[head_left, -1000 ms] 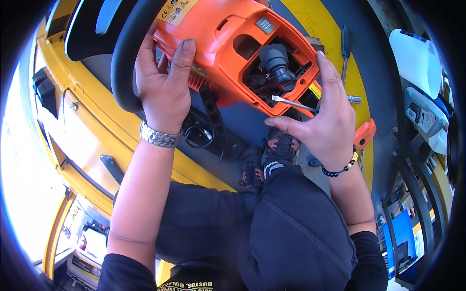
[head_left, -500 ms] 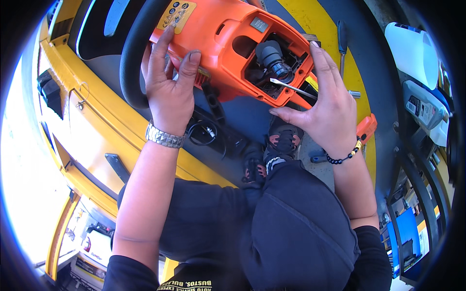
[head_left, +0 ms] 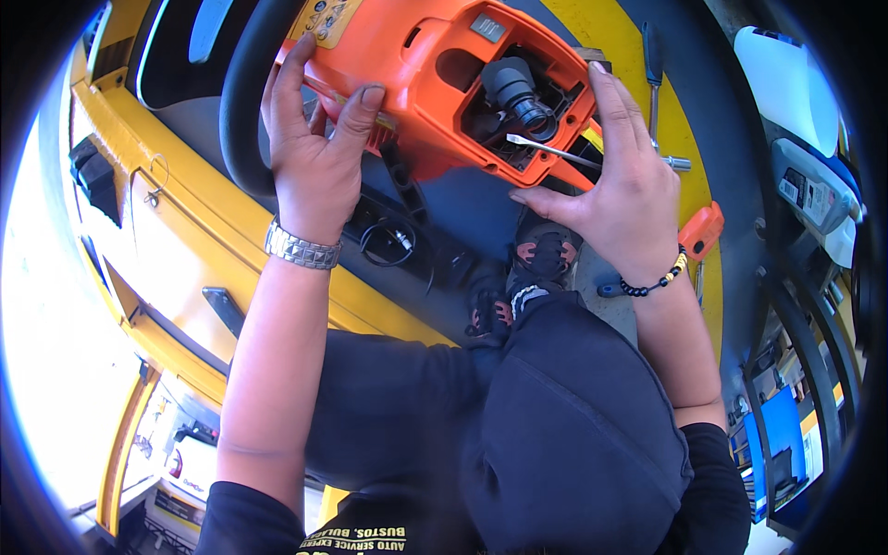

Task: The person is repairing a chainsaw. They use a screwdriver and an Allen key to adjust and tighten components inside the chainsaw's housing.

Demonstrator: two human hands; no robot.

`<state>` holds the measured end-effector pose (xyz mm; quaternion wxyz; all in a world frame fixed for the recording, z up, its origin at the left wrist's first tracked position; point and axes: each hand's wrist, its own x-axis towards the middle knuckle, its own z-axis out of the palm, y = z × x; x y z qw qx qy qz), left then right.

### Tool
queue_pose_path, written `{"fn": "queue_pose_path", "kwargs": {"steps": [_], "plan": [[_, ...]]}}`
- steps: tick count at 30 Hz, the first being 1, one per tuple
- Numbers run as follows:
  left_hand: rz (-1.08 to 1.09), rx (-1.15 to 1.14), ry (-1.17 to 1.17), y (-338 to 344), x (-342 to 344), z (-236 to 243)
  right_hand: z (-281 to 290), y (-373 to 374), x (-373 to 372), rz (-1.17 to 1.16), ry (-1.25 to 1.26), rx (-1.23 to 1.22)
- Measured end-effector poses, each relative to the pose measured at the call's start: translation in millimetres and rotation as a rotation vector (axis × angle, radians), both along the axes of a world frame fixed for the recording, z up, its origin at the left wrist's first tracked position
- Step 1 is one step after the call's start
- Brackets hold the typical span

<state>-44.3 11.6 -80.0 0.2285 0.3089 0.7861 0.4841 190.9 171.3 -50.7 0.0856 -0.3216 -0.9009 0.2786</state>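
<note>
An orange chainsaw (head_left: 407,83) with a black curved front handle (head_left: 242,111) is tilted up in front of me. Its rear compartment is uncovered, and a ribbed black rubber part (head_left: 513,88) shows inside. My left hand (head_left: 319,157) clasps the body's side beside the handle, thumb and fingers pressed to the orange casing. At the rear end, my right hand (head_left: 629,176) curls round the casing edge, fingertips on the rim, thumb below. A metal combination spark plug wrench (head_left: 555,151) passes under that palm, flat tip over the opening, socket end beyond the hand.
A screwdriver (head_left: 654,79) lies on the yellow floor stripe (head_left: 615,32). An orange piece (head_left: 701,231) lies right of my wrist. Black cable (head_left: 393,242) is below the saw. A yellow metal frame (head_left: 194,222) runs along the left; bottles (head_left: 814,190) and dark rails (head_left: 809,324) stand right.
The chainsaw has shifted slightly up and left in view, both hands and the wrench moving with it. My grips look the same.
</note>
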Motion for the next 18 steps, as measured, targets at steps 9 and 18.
{"fn": "queue_pose_path", "kwargs": {"steps": [9, 18], "plan": [[-0.027, 0.084, 0.097, 11.0, -1.0, -0.7, -3.0, 5.6, -1.9, -0.022, 0.019, -0.099], [-0.111, 0.204, 0.046, 17.4, -4.7, 0.8, -2.9, -9.7, -7.8, -0.006, -0.056, 0.055]]}}
